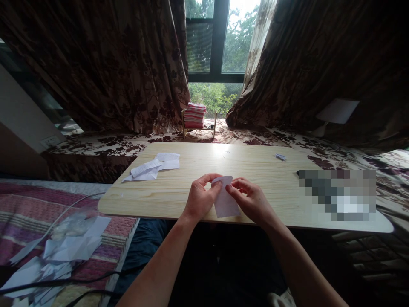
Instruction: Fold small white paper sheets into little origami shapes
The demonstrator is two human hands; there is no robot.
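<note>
A small piece of white paper is held up between both hands, over the near edge of a light wood-grain table. My left hand pinches its upper left side, thumb in front and fingers behind. On the upper right side my right hand grips it the same way. Further left on the table lie several loose paper pieces, partly overlapping. A small folded bit of paper rests toward the table's far right.
Torn and folded papers are heaped on the striped bedspread at left, with cables crossing it. A pixelated patch covers something at the table's right end. Behind stand a small rack with folded striped towels and a lamp.
</note>
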